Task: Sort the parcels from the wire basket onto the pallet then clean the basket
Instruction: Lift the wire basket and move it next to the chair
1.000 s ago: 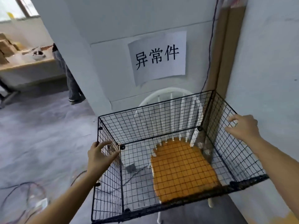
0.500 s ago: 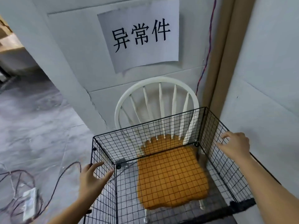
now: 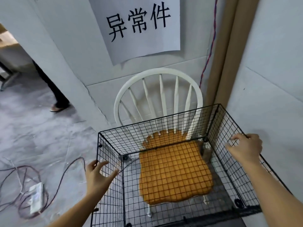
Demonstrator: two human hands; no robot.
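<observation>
The black wire basket sits over a white chair with an orange cushion showing through its mesh floor. No parcels lie in the basket, and no pallet is in view. My left hand is at the basket's left wall, fingers spread and straight against the mesh. My right hand lies over the top rim of the right wall, its fingers hooked down inside the basket.
A paper sign hangs on the wall above the chair. Brown cardboard stands in the corner at the right. Cables and a white power strip lie on the floor at the left. A person's leg stands beyond the wall corner.
The basket has come down in front of the chair back, which now rises above its far rim. Both hands stayed at its sides; the view moved closer.
</observation>
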